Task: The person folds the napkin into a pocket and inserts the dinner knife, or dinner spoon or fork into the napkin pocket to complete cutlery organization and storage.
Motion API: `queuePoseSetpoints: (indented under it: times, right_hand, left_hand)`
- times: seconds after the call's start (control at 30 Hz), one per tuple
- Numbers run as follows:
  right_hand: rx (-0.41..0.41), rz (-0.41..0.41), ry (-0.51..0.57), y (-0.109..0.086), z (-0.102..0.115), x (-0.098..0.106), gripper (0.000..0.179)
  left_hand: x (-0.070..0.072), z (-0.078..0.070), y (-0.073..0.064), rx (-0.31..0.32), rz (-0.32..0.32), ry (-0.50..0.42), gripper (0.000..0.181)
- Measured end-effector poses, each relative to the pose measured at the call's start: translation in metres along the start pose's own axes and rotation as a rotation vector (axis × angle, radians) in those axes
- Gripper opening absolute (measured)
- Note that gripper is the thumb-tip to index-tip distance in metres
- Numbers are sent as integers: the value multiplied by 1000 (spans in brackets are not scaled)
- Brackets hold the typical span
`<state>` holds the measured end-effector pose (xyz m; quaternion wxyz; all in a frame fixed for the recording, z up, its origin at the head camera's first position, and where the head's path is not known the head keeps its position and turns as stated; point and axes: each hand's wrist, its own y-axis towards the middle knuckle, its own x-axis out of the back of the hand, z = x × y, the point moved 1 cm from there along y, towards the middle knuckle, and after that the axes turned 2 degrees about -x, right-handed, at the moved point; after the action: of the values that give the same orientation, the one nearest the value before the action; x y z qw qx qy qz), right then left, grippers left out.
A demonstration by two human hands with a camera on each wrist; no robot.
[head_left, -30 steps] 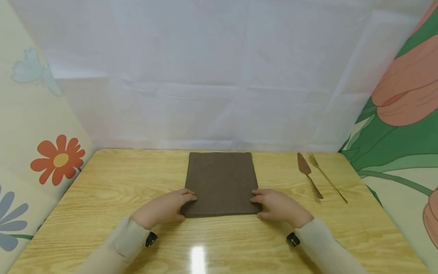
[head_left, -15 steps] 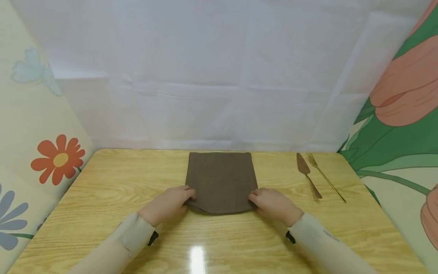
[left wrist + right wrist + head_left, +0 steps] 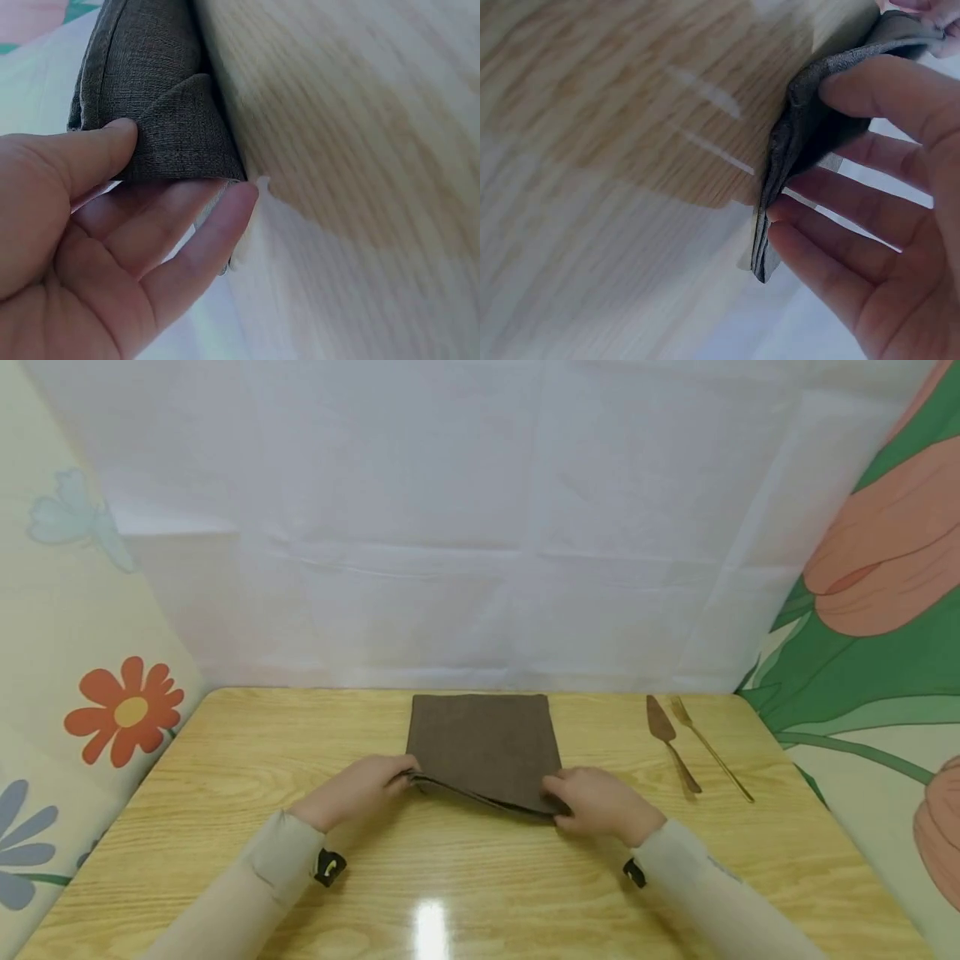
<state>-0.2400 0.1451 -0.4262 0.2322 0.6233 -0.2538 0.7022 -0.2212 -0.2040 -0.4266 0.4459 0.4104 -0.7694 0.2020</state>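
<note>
A dark brown folded cloth (image 3: pixel 480 743) lies on the wooden table at the middle of the head view. Its near edge is raised at the left corner and sags toward the right. My left hand (image 3: pixel 358 792) pinches that near left corner; in the left wrist view its thumb presses the bent layers of the cloth (image 3: pixel 157 97) against the fingers. At the near right corner, my right hand (image 3: pixel 603 803) holds the edge. The right wrist view has the right thumb on the upper layer, with a gap between the layers of the cloth (image 3: pixel 776 161) and the fingers along its side.
A brown cake server (image 3: pixel 662 722) lies to the right of the cloth, and a gold fork (image 3: pixel 712 747) rests beside it. Behind the wooden table (image 3: pixel 300 727) hangs a white sheet (image 3: pixel 450 527). Flowered panels (image 3: pixel 877 693) stand at both sides.
Both hands have gripped the cloth's near corners. Its near edge has come up, most at the left, and moved away from the person. The cake server and fork stay where they lay.
</note>
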Motion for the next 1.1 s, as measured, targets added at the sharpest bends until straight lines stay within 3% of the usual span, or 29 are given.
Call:
queuePoseSetpoints:
  times: [0.17, 0.37, 0.5, 0.8, 1.1]
  right_hand:
    - [1, -4, -11, -2, 2, 0, 48]
    - [-1, -99, 68, -2, -4, -5, 7]
    - [-39, -124, 170, -4, -15, -7, 7]
    - [-196, -91, 678, -6, -40, -16, 21]
    - [-290, -241, 1079, 5, -45, -29, 20]
  left_hand:
    - [4, 2, 3, 104, 22, -143, 15]
    - [5, 8, 3, 136, 29, -217, 16]
    - [5, 13, 1, 134, 24, -256, 15]
    - [1, 26, -3, 196, -12, -402, 23]
    - [-4, 23, -8, 303, -63, -716, 45]
